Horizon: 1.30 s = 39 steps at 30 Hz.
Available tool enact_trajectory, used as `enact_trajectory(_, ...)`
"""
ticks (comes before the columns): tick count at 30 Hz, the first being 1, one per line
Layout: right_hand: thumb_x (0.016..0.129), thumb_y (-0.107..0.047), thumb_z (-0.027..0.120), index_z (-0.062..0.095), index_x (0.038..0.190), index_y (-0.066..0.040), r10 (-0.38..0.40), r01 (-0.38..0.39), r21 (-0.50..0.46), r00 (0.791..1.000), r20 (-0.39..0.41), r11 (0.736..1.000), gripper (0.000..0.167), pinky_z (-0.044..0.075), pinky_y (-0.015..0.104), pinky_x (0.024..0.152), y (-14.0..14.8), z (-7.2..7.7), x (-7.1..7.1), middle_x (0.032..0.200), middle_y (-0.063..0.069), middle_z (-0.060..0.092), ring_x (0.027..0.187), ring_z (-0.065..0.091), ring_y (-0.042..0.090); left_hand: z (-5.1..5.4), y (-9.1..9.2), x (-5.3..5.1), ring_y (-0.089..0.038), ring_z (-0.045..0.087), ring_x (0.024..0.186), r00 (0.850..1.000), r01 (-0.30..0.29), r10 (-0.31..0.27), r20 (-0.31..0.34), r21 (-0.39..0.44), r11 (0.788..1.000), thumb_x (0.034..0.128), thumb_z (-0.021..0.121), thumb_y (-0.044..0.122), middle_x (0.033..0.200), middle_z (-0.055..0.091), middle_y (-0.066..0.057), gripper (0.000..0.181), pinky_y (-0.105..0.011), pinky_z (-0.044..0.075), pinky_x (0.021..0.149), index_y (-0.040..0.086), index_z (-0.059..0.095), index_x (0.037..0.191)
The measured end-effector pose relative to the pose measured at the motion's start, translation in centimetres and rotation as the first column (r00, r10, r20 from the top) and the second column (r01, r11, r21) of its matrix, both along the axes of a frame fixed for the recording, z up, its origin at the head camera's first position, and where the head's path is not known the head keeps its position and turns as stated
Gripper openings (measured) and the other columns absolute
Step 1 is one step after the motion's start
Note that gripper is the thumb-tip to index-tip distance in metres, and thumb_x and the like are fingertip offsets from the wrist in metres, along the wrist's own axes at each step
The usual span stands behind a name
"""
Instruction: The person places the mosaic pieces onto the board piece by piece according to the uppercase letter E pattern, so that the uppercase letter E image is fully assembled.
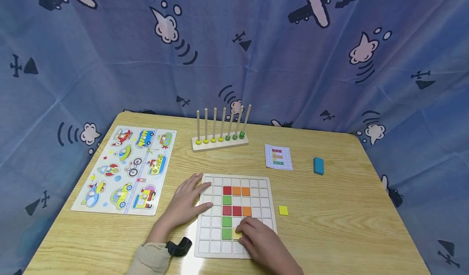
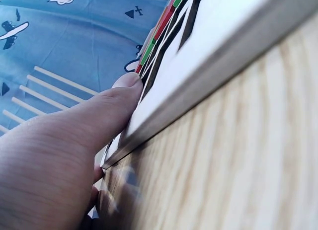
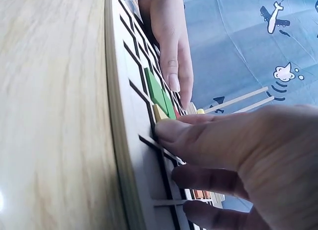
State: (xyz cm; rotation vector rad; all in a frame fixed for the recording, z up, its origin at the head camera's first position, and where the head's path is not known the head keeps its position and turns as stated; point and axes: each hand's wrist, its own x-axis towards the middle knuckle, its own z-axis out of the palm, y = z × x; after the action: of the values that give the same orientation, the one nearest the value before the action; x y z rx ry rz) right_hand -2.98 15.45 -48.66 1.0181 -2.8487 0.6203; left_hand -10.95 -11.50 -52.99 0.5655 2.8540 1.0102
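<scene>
A white grid board (image 1: 204,247) lies on the table, with several red, orange and green square tiles in its cells. My right hand (image 1: 265,242) pinches a yellow square tile (image 1: 237,233) at a lower cell, just right of a green tile (image 1: 226,234). In the right wrist view the thumb covers part of that yellow tile (image 3: 159,113), and the fingertip on its far side is hidden. Along the board's left edge rests my left hand (image 1: 187,199), fingers extended and thumb lying over the border. A second yellow tile (image 1: 283,210) lies on the table right of the board.
A picture card (image 1: 278,157) with a coloured grid pattern lies behind the board, and a blue block (image 1: 318,166) is farther right. At the back stands a wooden peg rack (image 1: 220,141) with yellow and green beads. A knobbed picture puzzle (image 1: 124,171) lies at left.
</scene>
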Motion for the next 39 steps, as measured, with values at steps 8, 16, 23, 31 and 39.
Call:
enact_trajectory(8, 0.089, -0.017, 0.068, 0.064, 0.1, -0.017, -0.027, 0.023, 0.04, 0.995, 0.092, 0.999, 0.012, 0.052, 0.026, 0.08, -0.1, 0.4, 0.1, 0.102, -0.009, 0.057, 0.089, 0.055, 0.006, 0.2, 0.0, 0.0, -0.024, 0.012, 0.148, 1.0, -0.002, 0.002, -0.001, -0.001, 1.0, 0.0877, 0.059, 0.056, 0.159, 0.024, -0.002, 0.063, -0.052, 0.013, 0.117, 0.027, 0.046, 0.142)
enact_trajectory(16, 0.088, -0.02, 0.069, 0.065, 0.1, -0.017, -0.028, 0.025, 0.049, 0.998, 0.059, 0.999, 0.013, 0.052, 0.026, 0.08, -0.2, 0.3, 0.1, 0.102, -0.009, 0.058, 0.09, 0.056, 0.006, 0.2, 0.1, 0.1, -0.025, 0.013, 0.147, 1.0, -0.004, 0.004, -0.003, 0.006, 1.0, 0.0874, 0.06, 0.055, 0.158, 0.024, -0.003, 0.064, -0.053, 0.013, 0.117, 0.025, 0.047, 0.142)
enact_trajectory(23, 0.089, -0.024, 0.068, 0.064, 0.105, -0.018, -0.072, 0.066, 0.051, 0.991, 0.116, 0.997, 0.018, 0.052, 0.026, 0.079, 0.1, 0.4, 0.0, 0.108, -0.009, 0.057, 0.089, 0.054, 0.005, 0.1, 0.1, 0.1, -0.027, 0.014, 0.147, 1.0, 0.001, -0.001, -0.018, 0.001, 1.0, 0.0867, 0.062, 0.053, 0.158, 0.025, -0.005, 0.064, -0.054, 0.015, 0.116, 0.024, 0.047, 0.142)
enact_trajectory(31, 0.086, -0.023, 0.071, 0.065, 0.104, -0.021, -0.357, 0.352, 0.059, 0.927, 0.113, 0.934, 0.019, 0.052, 0.025, 0.075, 3.1, 1.2, -1.1, 0.108, -0.011, 0.056, 0.084, 0.051, 0.002, 0.1, 0.1, 0.0, -0.026, 0.013, 0.147, 1.0, 0.004, -0.005, -0.009, -0.012, 1.0, 0.0872, 0.06, 0.055, 0.158, 0.024, -0.004, 0.064, -0.053, 0.013, 0.117, 0.025, 0.047, 0.142)
enact_trajectory(39, 0.083, -0.011, 0.075, 0.066, 0.101, -0.011, -0.401, 0.4, 0.042, 0.916, 0.003, 0.915, 0.02, 0.054, 0.033, 0.074, 7.6, 1.3, -2.3, 0.102, -0.002, 0.061, 0.088, 0.06, 0.009, 0.4, 0.1, 0.0, -0.027, 0.014, 0.147, 1.0, 0.011, -0.011, -0.008, -0.017, 1.0, 0.0874, 0.06, 0.054, 0.158, 0.023, -0.006, 0.065, -0.055, 0.014, 0.116, 0.023, 0.047, 0.142)
